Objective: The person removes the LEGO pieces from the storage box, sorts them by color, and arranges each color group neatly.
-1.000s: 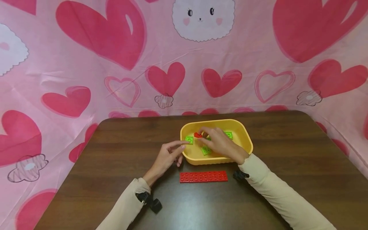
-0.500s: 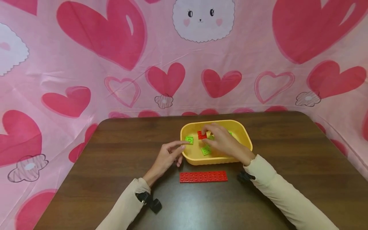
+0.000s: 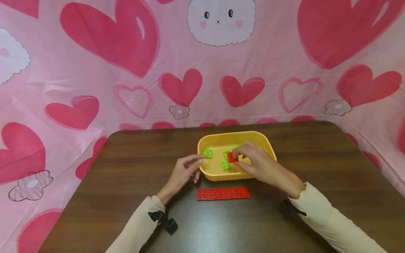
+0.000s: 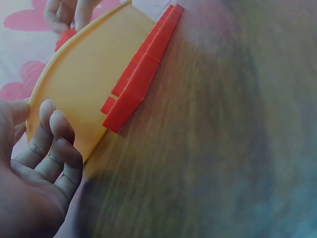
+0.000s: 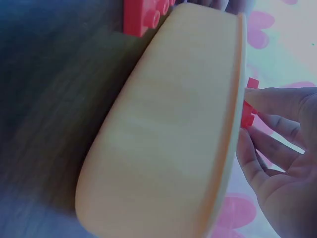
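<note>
My right hand pinches a red toy building brick between thumb and fingers, above the inside of a yellow plastic tub. In the right wrist view the red brick shows just past the tub's rim. At the tub's left end, my left hand holds the rim, its index finger over the edge and the thumb outside; its other fingers hang loosely curled in the left wrist view. Green bricks lie in the tub: one at the left, another near the front, others partly hidden by the right hand.
A straight row of red bricks, set end to end, lies on the dark wooden table just in front of the tub. Behind the table hangs a pink cloth printed with hearts. Both sleeves carry black wrist devices.
The right hand has moved right and toward the near side with the red brick, which now hangs over the green ones. The left hand stays at the tub's rim.
</note>
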`<state>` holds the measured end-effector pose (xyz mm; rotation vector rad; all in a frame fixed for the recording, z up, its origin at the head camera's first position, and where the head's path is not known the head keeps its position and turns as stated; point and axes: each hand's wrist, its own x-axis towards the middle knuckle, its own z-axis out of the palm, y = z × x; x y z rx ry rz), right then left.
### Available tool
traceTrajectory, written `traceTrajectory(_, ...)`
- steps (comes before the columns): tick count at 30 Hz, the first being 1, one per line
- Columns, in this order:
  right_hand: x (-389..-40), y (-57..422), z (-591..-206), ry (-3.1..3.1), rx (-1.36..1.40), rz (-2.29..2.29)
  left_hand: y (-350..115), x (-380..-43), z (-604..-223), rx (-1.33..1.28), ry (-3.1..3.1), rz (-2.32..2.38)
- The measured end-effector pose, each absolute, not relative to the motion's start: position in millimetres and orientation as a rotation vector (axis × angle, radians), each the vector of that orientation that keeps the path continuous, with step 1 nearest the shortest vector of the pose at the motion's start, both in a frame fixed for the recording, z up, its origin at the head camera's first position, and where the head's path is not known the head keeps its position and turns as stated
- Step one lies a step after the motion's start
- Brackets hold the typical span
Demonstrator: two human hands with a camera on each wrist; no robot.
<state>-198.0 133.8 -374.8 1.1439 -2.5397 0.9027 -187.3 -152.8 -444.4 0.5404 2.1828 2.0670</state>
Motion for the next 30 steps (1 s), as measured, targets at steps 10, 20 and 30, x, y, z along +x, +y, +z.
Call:
traceTrajectory(10,-172,151,-370,-2.540,1.152,0.823,-152,-188,-445,0.522,2.177,2.063)
traceTrajectory(20,-148,164,-377,-2.516,1.220,0.789,-152,-188,-444,0.511,2.179,2.053)
traceTrajectory(30,-134,184,-391,-2.422,1.306,0.745,-152,-188,-444,0.521,2.193,2.054)
